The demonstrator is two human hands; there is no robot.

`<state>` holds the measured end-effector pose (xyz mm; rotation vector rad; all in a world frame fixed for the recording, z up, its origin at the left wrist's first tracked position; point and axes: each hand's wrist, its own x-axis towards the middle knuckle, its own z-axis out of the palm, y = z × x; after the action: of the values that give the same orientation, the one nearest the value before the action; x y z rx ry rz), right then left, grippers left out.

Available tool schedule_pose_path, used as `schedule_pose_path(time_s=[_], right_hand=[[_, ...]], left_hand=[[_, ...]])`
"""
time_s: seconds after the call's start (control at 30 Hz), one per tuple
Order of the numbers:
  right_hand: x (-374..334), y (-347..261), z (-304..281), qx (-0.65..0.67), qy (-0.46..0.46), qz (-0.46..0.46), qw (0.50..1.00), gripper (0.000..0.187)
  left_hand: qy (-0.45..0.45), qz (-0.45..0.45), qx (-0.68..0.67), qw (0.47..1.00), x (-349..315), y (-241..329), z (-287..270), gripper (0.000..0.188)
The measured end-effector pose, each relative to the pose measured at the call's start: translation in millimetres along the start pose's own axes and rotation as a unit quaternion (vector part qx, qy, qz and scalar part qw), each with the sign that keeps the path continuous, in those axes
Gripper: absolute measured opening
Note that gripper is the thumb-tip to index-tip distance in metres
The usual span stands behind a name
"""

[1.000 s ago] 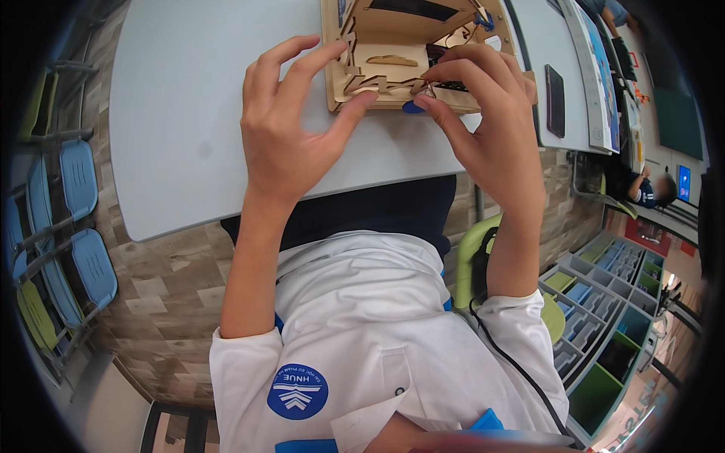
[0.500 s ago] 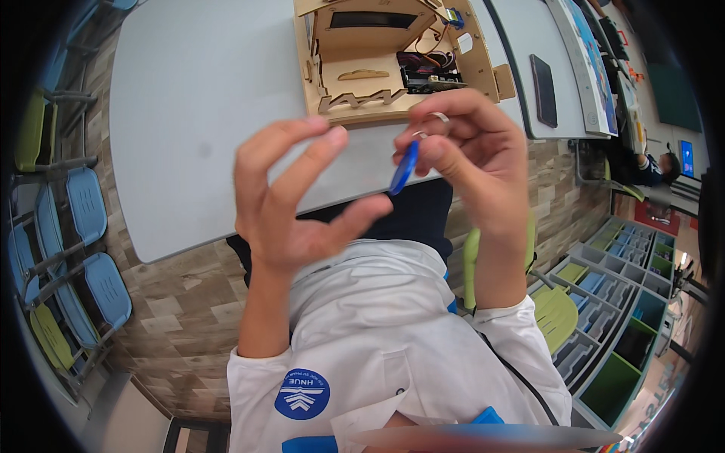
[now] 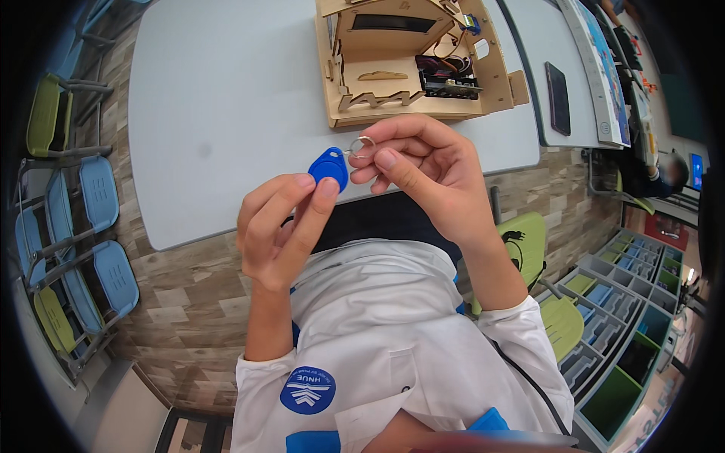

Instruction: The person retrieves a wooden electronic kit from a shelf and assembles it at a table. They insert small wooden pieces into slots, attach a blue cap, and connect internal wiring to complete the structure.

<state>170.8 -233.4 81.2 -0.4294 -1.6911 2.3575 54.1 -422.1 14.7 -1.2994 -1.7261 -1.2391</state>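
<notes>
A blue teardrop-shaped key fob (image 3: 331, 166) with a metal split ring (image 3: 362, 146) is held up between my two hands, over the table's near edge. My left hand (image 3: 283, 219) pinches the fob's rounded body between thumb and fingers. With its thumb and fingertips, my right hand (image 3: 423, 170) grips the ring. Just beyond them on the table stands a light wooden box model (image 3: 377, 98) with its inside exposed. Wires and a dark circuit board (image 3: 450, 81) sit within its right part, and a small blue module (image 3: 470, 24) is on its upper right.
The white table (image 3: 219, 113) spreads out to the left. A dark phone (image 3: 558, 98) lies on the neighbouring table at right. Blue folding chairs (image 3: 115, 275) line the left side, a green chair (image 3: 522, 241) is close by my right arm, and storage shelves (image 3: 612, 325) stand at lower right.
My left hand, open before, has closed on the fob. The right hand has moved left with the ring, and the fob now turns its flat face to view.
</notes>
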Motion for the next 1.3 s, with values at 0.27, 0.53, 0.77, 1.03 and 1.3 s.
schedule_pose_path(time_s=[0.27,0.53,0.77,1.03,1.3], right_hand=[[-2,3,-5,-0.283,0.064,-0.145,0.946,0.020],[-6,3,-29,-0.503,0.200,-0.252,0.802,0.022],[-3,4,-38,-0.500,0.197,-0.248,0.806,0.031],[9,10,-38,-0.465,0.184,-0.256,0.827,0.031],[16,18,-35,-0.444,0.189,-0.265,0.835,0.029]], left_hand=[[-0.020,-0.057,0.105,0.993,-7,-37,-12,0.031],[-0.096,-0.245,0.112,0.958,3,-41,3,0.021],[-0.133,-0.272,0.107,0.947,7,-42,2,0.018],[-0.045,-0.399,0.047,0.914,8,-39,3,0.015],[0.029,-0.514,-0.061,0.855,7,-44,-1,0.020]])
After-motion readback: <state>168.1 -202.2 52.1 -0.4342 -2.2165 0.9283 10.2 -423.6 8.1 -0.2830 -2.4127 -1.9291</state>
